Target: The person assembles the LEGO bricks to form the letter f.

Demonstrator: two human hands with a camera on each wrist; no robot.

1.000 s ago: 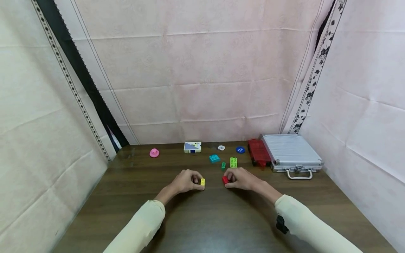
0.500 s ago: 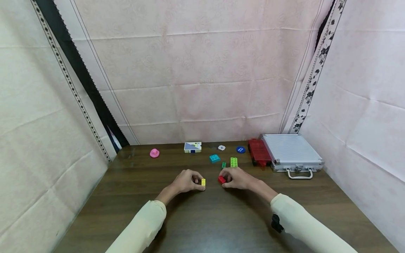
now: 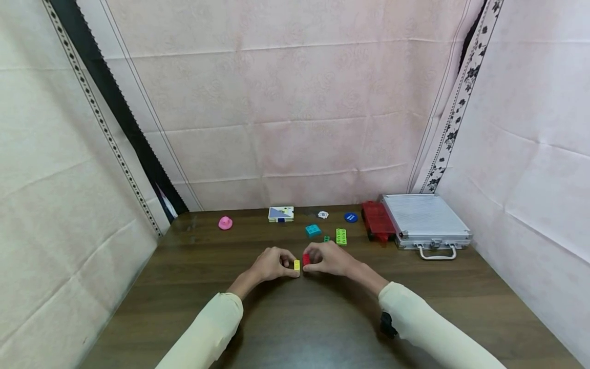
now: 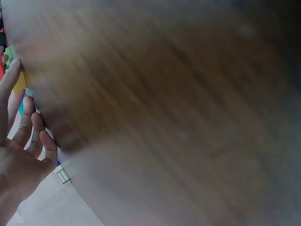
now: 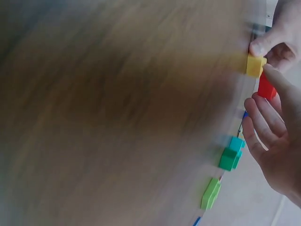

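Note:
Between thumb and fingers, my left hand (image 3: 271, 265) pinches a small yellow building brick (image 3: 297, 265) at the middle of the table. Just to its right, my right hand (image 3: 332, 258) pinches a red building brick (image 3: 306, 259). A narrow gap separates the two bricks in the head view. In the right wrist view the yellow brick (image 5: 255, 66) overlaps the red brick (image 5: 266, 88). The yellow brick (image 4: 20, 84) appears at the left edge of the left wrist view. Behind my right hand, a small green brick (image 3: 326, 239) is partly hidden.
Farther back lie a turquoise brick (image 3: 313, 230), a lime brick (image 3: 341, 237), a blue disc (image 3: 351, 217) and a white scalloped piece (image 3: 323, 214). A patterned box (image 3: 281, 214) and pink hat-shaped piece (image 3: 225, 223) are left. A red case (image 3: 379, 220) adjoins a silver case (image 3: 426, 218).
My right hand has carried the red brick left, close beside the yellow one, and turned it more upright. My left hand has barely shifted.

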